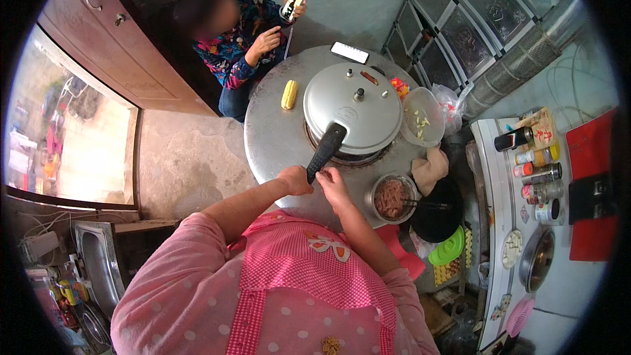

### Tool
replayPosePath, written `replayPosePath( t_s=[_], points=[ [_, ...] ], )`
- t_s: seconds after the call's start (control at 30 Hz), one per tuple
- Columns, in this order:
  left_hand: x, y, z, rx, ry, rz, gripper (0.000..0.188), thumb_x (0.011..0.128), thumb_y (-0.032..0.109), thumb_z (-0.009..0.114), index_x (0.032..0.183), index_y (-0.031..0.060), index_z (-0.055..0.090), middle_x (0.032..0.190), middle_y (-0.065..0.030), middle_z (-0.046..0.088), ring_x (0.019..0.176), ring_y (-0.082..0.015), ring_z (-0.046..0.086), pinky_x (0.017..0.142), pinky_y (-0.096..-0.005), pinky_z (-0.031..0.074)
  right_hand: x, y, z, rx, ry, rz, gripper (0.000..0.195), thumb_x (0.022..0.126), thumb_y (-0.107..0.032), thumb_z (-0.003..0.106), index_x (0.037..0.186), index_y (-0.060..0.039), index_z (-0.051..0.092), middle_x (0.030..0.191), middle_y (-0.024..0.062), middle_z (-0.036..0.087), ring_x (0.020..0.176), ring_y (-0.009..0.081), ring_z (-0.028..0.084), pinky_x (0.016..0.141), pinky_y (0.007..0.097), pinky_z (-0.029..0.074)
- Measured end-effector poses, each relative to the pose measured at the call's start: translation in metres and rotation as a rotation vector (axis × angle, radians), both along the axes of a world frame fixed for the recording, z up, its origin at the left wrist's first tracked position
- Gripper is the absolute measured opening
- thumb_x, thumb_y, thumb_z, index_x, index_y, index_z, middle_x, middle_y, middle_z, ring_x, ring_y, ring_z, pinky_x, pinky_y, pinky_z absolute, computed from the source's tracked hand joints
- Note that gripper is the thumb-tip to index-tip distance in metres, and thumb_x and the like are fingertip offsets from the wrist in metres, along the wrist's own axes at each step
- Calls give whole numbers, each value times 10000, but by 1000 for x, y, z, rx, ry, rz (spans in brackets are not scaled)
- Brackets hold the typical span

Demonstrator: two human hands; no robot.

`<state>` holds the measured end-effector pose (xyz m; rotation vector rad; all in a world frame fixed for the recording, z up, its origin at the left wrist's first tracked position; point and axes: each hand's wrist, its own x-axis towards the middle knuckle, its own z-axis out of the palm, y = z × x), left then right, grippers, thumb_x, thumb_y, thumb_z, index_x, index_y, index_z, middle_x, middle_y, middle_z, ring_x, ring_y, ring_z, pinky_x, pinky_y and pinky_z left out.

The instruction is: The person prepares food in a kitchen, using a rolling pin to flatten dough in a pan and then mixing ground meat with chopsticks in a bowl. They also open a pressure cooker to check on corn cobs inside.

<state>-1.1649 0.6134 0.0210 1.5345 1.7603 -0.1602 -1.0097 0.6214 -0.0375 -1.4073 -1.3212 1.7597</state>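
Note:
A silver pressure cooker (pixel 350 103) with its lid on sits over the burner opening of a round metal table. Its black handle (pixel 326 152) points towards me. My left hand (pixel 296 180) is closed around the handle's near end. My right hand (pixel 334 188) is right beside that end, its fingers bent against or close to it; whether they grip is hidden. Right of the hands stands a metal bowl (pixel 393 197) of raw-looking meat strips with chopsticks in it. A corn cob (pixel 289 94) lies left of the cooker.
A person (pixel 241 39) holding a phone (pixel 296 2) sits beyond the round table (pixel 266 143). Another phone (pixel 349 53) lies behind the cooker. To the right are a plastic bowl (pixel 423 117) with pale pieces, a cloth (pixel 430 170), and a white counter (pixel 493 177) with jars.

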Motion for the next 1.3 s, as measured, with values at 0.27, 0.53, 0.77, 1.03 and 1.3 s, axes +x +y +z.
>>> replayPosePath(
  t_s=[0.27,0.53,0.77,1.03,1.3],
  points=[
    [3,2,8,-41,16,-14,415,668,379,702,885,25,707,933,-189,681,901,-302,664,801,-381,526,8,-4,-3,-17,27,-17,269,901,-277,613,1102,-111,549,956,-26,569,868,97,527,730,272,428],
    [3,0,2,1,35,-14,407,666,360,690,867,7,703,911,-199,679,885,-307,667,779,-384,533,11,-10,10,-65,82,-55,238,904,-269,610,1079,-117,560,926,-28,573,842,88,534,713,264,435],
    [4,2,3,15,30,-17,409,660,351,682,877,5,697,921,-212,676,888,-314,666,778,-392,532,21,-13,4,2,153,-57,205,914,-230,599,1069,-99,572,885,-21,581,804,87,547,659,233,437],
    [2,6,-10,76,10,-59,462,644,376,707,790,-60,662,784,-247,657,784,-355,666,724,-411,527,78,-25,36,-47,180,-93,159,921,-165,573,1028,-48,581,866,10,605,733,91,557,651,236,458],
    [4,1,2,36,-3,-22,394,680,327,691,813,-43,656,778,-231,659,759,-340,666,706,-409,517,167,-80,-13,-116,12,-438,237,871,-11,455,1087,-33,552,843,67,582,744,159,558,627,286,469]
  ],
)
